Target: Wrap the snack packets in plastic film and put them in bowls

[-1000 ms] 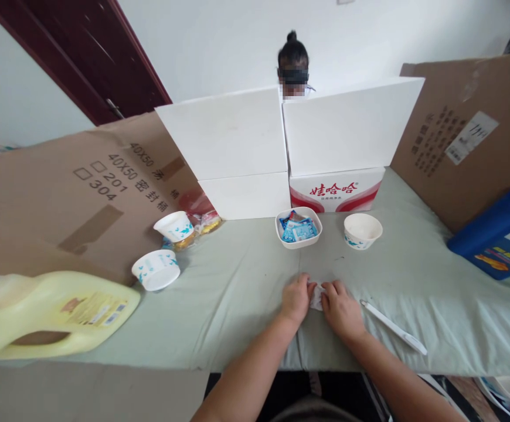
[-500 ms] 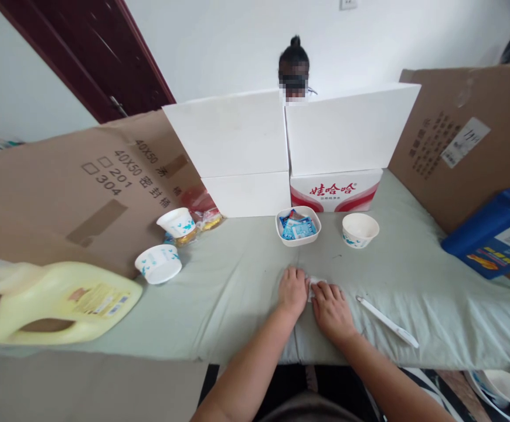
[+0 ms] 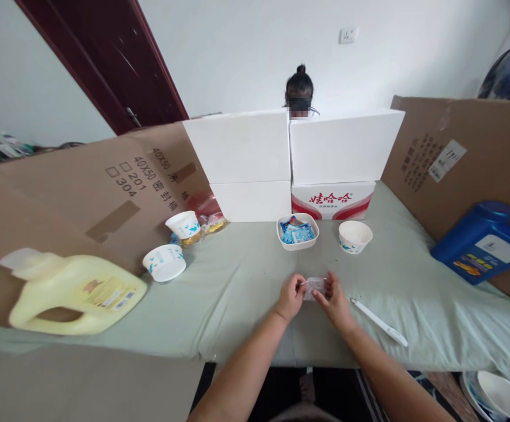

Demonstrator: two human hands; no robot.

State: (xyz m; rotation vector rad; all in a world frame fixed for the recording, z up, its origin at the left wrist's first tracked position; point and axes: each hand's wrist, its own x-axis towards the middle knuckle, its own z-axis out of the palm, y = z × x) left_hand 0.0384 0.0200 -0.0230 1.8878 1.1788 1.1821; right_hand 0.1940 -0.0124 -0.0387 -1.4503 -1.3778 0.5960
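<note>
A small clear plastic bag (image 3: 315, 288) is stretched between my hands, near the middle front of the table. My left hand (image 3: 291, 298) pinches its left edge between thumb and fingers. At the right edge, the thumb and fingers of my right hand (image 3: 337, 305) close on the bag. Right of that hand lies a slim white stick-like tool (image 3: 378, 322), slanted on the cloth. Beyond the hands stands a white tray (image 3: 297, 245) holding several blue packets (image 3: 299, 233). To its right is a paper bowl (image 3: 355, 238) with a blue pattern.
White boxes (image 3: 250, 199) form a wall behind the tray, with a person (image 3: 300, 88) beyond. On the left are a yellow jug (image 3: 79, 293), two paper bowls (image 3: 165, 264) and bagged items. A blue bottle (image 3: 483, 246) leans against cardboard (image 3: 479, 176) on the right.
My hands were flat, pressing the bag on the cloth; now they have risen slightly and hold the bag up by its edges. The camera view has tilted up a little.
</note>
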